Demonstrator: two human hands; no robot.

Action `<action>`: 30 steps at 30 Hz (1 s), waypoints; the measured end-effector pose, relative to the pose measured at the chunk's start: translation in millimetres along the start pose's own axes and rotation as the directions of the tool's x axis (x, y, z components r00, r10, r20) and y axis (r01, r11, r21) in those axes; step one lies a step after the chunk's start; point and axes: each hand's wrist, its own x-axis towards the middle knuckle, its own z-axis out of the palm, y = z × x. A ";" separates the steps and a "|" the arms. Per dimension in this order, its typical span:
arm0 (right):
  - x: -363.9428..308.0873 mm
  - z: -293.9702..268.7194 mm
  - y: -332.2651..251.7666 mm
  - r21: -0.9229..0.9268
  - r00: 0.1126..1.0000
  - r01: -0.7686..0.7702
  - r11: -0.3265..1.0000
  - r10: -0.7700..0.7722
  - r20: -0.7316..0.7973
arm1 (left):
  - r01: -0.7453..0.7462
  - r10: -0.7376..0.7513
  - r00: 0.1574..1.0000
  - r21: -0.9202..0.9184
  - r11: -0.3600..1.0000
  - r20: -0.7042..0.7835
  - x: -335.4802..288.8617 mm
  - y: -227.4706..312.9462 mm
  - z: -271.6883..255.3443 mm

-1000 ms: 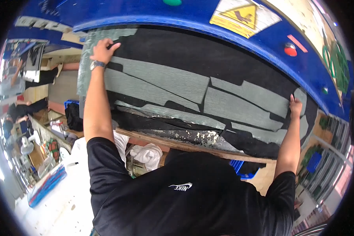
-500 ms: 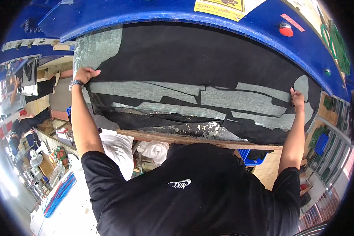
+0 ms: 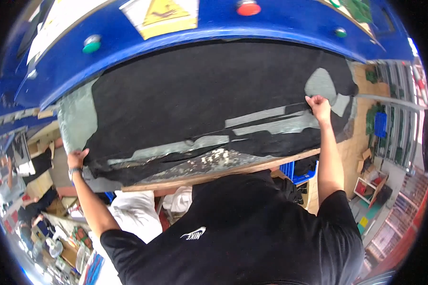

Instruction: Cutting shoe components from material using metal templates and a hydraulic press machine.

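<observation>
A wide black sheet of soft, leather-like material (image 3: 190, 85) lies over a grey-green board (image 3: 76, 114) under the blue machine. The board shows through gaps along the sheet's near side and through a rounded cut-out at the right. My left hand (image 3: 77, 159) is closed on the sheet's near left edge, thumb on top. On the right, my right hand (image 3: 320, 105) pinches the sheet's edge just below the rounded gap. Ragged black strips (image 3: 266, 142) lie along the front, in loose folds.
The blue machine beam (image 3: 214, 33) spans the far side, with a red button (image 3: 248, 7) and green buttons. A wooden edge (image 3: 214, 173) runs along the front. Below it are a blue crate (image 3: 302, 173) and white cloth (image 3: 135, 211). People are at far left.
Both hands have drawn the black sheet toward me, so it covers more of the board's near strips. The rounded gap now shows more fully. The view has turned.
</observation>
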 end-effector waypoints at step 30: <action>-72.8 -165.4 384.2 0.200 0.921 -0.376 0.905 0.342 0.184 | -0.517 0.470 0.856 -0.347 0.782 -0.216 -349.8 347.1 144.8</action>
